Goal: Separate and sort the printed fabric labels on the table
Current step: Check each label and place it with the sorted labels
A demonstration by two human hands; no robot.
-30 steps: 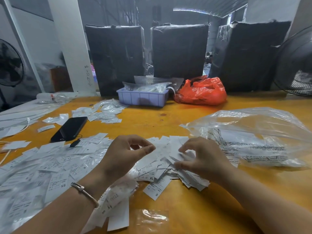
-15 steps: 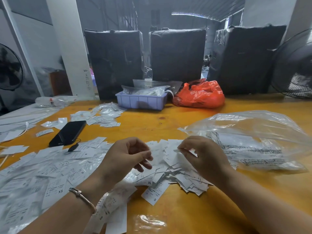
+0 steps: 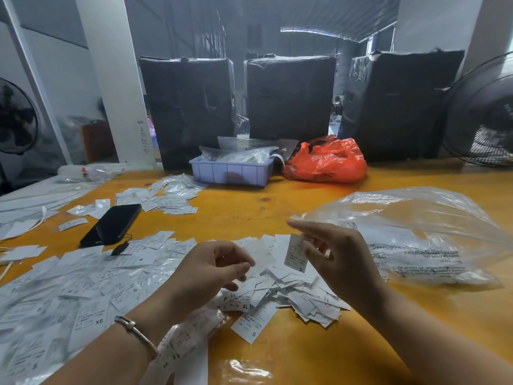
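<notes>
White fabric label (image 3: 296, 254) marked S, pinched in right hand (image 3: 337, 259), lifted above the loose pile of labels (image 3: 283, 290) on the orange table (image 3: 319, 354). Forefinger stretched out straight. Left hand (image 3: 212, 269) hovers beside it, fingers curled; whether they hold a label, cannot tell. More labels spread left. Clear plastic bag (image 3: 416, 232) right of pile; black phone (image 3: 112, 225) far left.

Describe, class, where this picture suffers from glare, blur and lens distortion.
Head view: glare streaks the clear plastic bag; the labels at lower left smear into blur; the pillar leans from wide-angle distortion; the black bales sit dim against the bright table.
</notes>
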